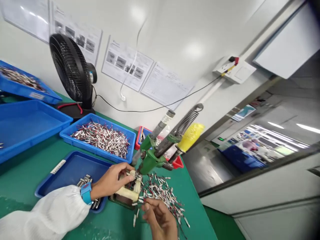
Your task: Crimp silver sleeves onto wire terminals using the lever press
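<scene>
A green hand press [151, 160] with a spring and a yellow-wrapped handle [191, 137] stands on the green table. My left hand [113, 180], with a blue band at the wrist, is at the press's working point, its fingers closed around something small that I cannot make out. Just right of the pale wrapped base [127, 193], my right hand [160, 216] pinches a small part with red and white wires [142, 200]. A loose pile of small wired parts [162, 193] lies right of the press.
A dark blue tray [72, 160] holds metal cylinders [85, 180]. Behind it, a blue bin [65, 135] holds many wired parts. More blue bins [27, 116] and a black fan [71, 70] stand at the left; a red bin [178, 161] sits behind the press.
</scene>
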The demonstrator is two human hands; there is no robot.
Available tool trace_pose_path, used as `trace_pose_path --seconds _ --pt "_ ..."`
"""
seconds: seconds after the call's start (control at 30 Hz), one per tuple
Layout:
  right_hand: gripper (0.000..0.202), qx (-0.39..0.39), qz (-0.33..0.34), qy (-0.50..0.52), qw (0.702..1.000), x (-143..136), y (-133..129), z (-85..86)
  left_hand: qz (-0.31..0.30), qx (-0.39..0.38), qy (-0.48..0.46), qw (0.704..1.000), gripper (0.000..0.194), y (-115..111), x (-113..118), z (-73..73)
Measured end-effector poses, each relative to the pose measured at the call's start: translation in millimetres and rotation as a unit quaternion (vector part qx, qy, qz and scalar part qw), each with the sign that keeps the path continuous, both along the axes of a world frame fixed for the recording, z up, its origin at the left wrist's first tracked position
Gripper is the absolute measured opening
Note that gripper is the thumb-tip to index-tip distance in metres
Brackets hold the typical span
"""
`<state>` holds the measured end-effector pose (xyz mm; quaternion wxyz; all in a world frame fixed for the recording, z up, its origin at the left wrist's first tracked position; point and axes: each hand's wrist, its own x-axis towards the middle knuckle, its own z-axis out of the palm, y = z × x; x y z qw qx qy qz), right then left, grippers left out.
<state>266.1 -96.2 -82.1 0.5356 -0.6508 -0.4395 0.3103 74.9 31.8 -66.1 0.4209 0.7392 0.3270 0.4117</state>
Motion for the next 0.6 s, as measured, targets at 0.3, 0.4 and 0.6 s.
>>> trace_pose_path --seconds 0.3,0.4,0.6 --pt "0.057 -0.038 0.062 0.069 0.995 -1.6 2.7 -14.5 -0.007 0.003 0.015 1.000 0.031 0.8 1.1 -0.6" --pt "0.056 -0.029 0.056 0.063 0.996 -9.6 7.1 -17.5 -0.009 0.004 0.019 1.000 0.031 1.1 0.6 -1.0" --pt "0.056 -0.020 0.062 0.079 0.995 -21.5 11.9 -19.2 0.003 0.108 0.103 0.989 0.017 -8.6 -13.6 3.1"
